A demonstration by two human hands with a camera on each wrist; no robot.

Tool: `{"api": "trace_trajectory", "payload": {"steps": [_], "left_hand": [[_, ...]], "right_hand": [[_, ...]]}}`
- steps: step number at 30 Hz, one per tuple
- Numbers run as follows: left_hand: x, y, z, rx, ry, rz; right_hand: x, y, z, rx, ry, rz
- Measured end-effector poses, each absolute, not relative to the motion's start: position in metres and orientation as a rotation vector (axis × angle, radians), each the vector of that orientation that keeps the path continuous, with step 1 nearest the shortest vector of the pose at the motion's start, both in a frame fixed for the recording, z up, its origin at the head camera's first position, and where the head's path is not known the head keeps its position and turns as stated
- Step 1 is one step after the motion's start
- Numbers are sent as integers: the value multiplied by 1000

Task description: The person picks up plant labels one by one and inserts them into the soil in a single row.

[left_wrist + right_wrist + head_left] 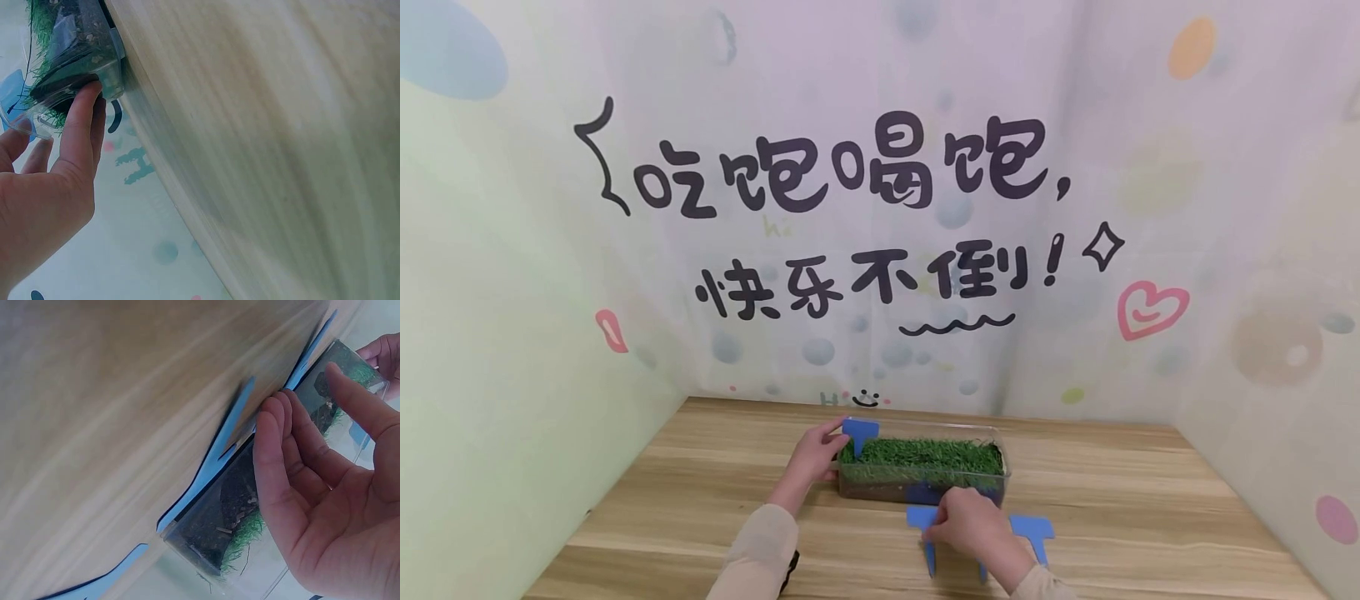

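A clear plastic box holds dark soil under green grass. At its left end, my left hand grips the box, some fingers by the rim and others against the end wall. Beside those fingers, a blue T-shaped plant label stands upright in the grass. My right hand is in front of the box, over the blue labels lying on the table. In the right wrist view its fingertips reach down close to a label, with the thumb apart from them.
Blue labels lie on the wood-grain table along the box's front: one on the left, one on the right, and one mostly behind the right hand. A printed cloth backdrop hangs behind the table, with side panels left and right.
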State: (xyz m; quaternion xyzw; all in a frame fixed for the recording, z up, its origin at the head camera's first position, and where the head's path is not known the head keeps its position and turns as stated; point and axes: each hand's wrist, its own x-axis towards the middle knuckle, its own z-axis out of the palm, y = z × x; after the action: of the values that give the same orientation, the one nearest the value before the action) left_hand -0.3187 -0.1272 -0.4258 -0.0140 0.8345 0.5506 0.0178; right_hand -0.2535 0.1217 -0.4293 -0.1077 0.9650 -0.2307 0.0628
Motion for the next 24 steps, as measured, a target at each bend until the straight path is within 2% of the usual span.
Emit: {"api": "trace_trajectory", "payload": {"steps": [17,24], "left_hand": [[-323,-129,-430,-36,2575,1734],[-323,-129,-430,-35,2572,1739]], "right_hand": [[-251,99,-432,-212,3067,-367],[-247,97,-434,-260,3120,-323]]}}
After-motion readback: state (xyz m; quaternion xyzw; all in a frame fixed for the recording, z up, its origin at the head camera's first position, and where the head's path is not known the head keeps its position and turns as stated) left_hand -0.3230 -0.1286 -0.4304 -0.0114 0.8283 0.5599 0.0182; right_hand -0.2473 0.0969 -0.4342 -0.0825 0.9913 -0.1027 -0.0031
